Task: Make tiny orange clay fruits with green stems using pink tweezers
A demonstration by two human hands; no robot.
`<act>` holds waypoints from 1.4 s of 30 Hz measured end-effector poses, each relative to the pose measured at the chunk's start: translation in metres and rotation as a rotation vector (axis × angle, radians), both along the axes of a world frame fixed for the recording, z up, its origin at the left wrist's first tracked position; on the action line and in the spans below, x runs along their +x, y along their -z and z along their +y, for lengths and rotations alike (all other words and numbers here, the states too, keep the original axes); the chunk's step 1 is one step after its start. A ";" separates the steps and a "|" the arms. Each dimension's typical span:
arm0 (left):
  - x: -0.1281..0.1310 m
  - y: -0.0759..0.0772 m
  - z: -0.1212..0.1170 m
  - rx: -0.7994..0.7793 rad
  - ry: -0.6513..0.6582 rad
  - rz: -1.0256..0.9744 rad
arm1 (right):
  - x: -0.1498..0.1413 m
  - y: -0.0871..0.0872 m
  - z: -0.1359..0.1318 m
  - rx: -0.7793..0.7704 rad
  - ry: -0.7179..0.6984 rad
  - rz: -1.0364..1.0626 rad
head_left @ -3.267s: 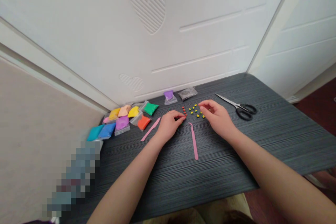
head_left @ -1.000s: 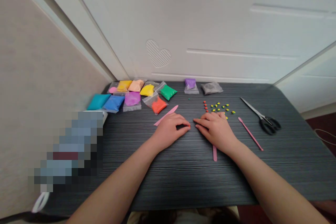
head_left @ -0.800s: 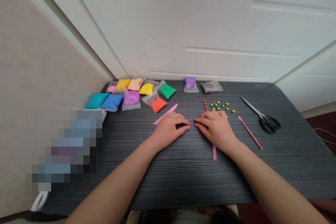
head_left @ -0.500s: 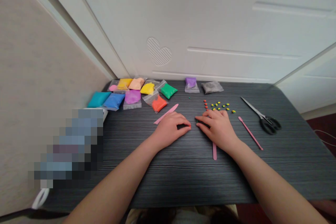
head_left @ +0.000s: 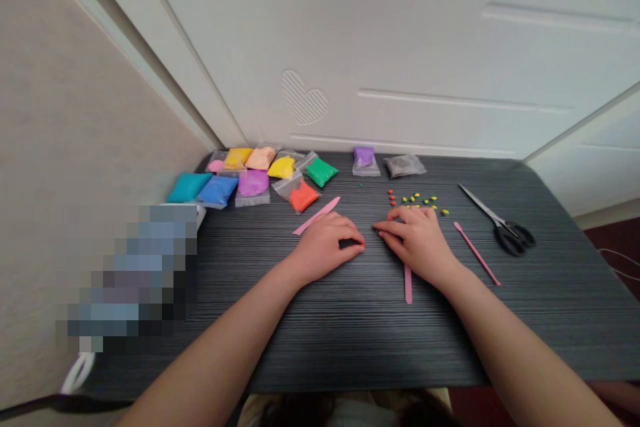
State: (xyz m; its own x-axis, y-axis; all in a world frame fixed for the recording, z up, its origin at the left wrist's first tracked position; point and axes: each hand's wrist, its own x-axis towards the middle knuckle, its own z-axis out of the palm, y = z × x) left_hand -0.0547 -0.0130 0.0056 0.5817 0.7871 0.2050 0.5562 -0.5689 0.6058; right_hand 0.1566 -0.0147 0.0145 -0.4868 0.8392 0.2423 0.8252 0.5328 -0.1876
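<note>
My left hand (head_left: 327,247) rests on the dark table, thumb and forefinger pinched on a small red clay piece that barely shows at the fingertips. Just right of it, my right hand (head_left: 420,240) pinches a tiny green clay bit (head_left: 378,233) between forefinger and thumb. Pink tweezers (head_left: 409,287) lie partly hidden under my right palm. Beyond that hand are small red clay pieces (head_left: 393,197) and several yellow-and-green clay pieces (head_left: 434,199), some covered by the fingers. A pink clay knife (head_left: 320,213) lies behind my left hand.
Bags of coloured clay, such as the orange bag (head_left: 303,196) and green bag (head_left: 321,172), cluster at the back left. A purple bag (head_left: 364,157) and grey bag (head_left: 404,165) stand near the white panel. Scissors (head_left: 497,220) and a thin pink tool (head_left: 477,253) lie right.
Since the first frame the view has turned and both hands have come close together. Lately the right fingers have shifted slightly, and the green bit shows between them. My left hand keeps its pinch.
</note>
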 end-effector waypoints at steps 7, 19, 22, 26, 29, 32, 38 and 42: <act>0.001 0.002 0.000 0.011 0.000 0.027 | -0.003 0.000 0.001 0.013 0.001 -0.029; 0.001 0.002 0.000 0.022 0.003 0.009 | -0.005 0.000 0.000 -0.004 -0.023 -0.002; 0.001 0.002 -0.001 0.015 0.002 -0.003 | -0.006 -0.001 0.001 0.002 -0.045 -0.021; 0.000 0.000 0.000 -0.014 -0.005 -0.052 | -0.008 0.000 0.000 0.011 -0.051 -0.028; 0.000 -0.002 0.002 -0.053 -0.017 -0.140 | -0.008 0.000 -0.001 -0.017 -0.034 0.063; 0.000 -0.004 0.003 -0.105 -0.054 -0.258 | -0.008 -0.005 -0.003 -0.095 -0.014 0.277; 0.004 -0.013 -0.002 -0.327 -0.097 -0.492 | -0.017 -0.018 -0.016 -0.399 -0.070 0.799; 0.008 -0.017 -0.008 -0.534 -0.057 -0.624 | -0.026 -0.016 -0.023 -0.516 -0.087 1.007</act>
